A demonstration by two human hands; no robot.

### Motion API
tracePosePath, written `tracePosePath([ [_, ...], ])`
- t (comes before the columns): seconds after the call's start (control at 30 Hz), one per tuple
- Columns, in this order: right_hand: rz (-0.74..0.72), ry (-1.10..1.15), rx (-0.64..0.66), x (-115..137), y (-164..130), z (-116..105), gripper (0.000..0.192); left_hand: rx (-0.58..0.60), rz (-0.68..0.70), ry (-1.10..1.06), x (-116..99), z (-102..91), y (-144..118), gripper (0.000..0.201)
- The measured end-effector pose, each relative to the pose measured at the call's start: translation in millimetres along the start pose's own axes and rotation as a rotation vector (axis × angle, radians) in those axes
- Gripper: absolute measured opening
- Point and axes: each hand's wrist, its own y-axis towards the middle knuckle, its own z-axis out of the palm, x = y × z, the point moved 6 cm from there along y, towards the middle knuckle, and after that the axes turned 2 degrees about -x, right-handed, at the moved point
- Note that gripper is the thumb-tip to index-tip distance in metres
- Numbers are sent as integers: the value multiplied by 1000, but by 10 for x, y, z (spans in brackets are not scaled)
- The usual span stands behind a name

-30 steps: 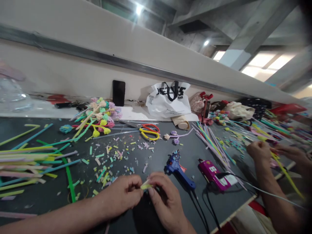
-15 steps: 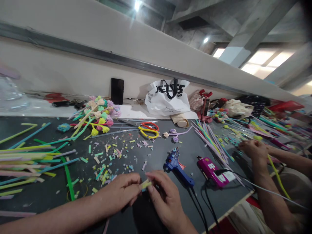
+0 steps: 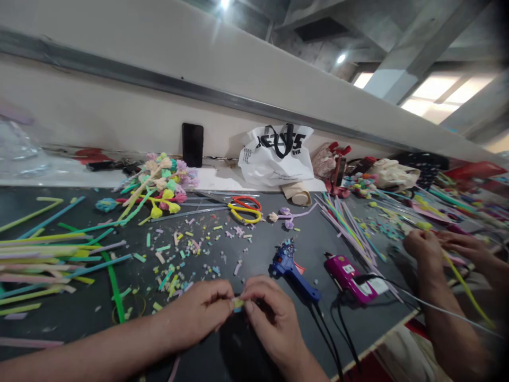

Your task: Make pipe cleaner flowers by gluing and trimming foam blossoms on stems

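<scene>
both hands pinch a small yellow-green piece (image 3: 237, 303) between them low over the dark bench (image 3: 254, 249), left hand (image 3: 201, 313) and right hand (image 3: 268, 318) closed on it. just right lie a blue glue gun (image 3: 294, 270) and a pink one (image 3: 352, 273); cut scraps (image 3: 186, 254) litter the bench ahead, and a co-worker's hands (image 3: 441, 246) work further right.

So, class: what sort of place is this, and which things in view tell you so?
Probably a shared craft workbench in a workshop. Two glue guns, blue and pink, lie by fuzzy stems and finished flowers; both hands pinch a yellow piece.
</scene>
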Motion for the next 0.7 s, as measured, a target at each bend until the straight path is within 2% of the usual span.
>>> tracePosePath([
  [0.13, 8, -15, -23, 12, 10, -10, 11, -33, 76, 107, -23, 8, -10, 16],
  [0.27, 16, -21, -28, 8, 9, -6, 12, -130, 160, 345, -53, -2, -79, 5],
  [0.47, 5, -27, -54, -16, 23, -12, 11, -165, 314, 759, -106, 50, -148, 17],
  [0.6, 22, -5, -60, -49, 21, -11, 12, -154, 388, 883, -111, 76, -142, 22],
  [0.7, 106, 85, -42, -118, 2, 12, 11, -122, 408, 911, -117, 84, -146, 24],
])
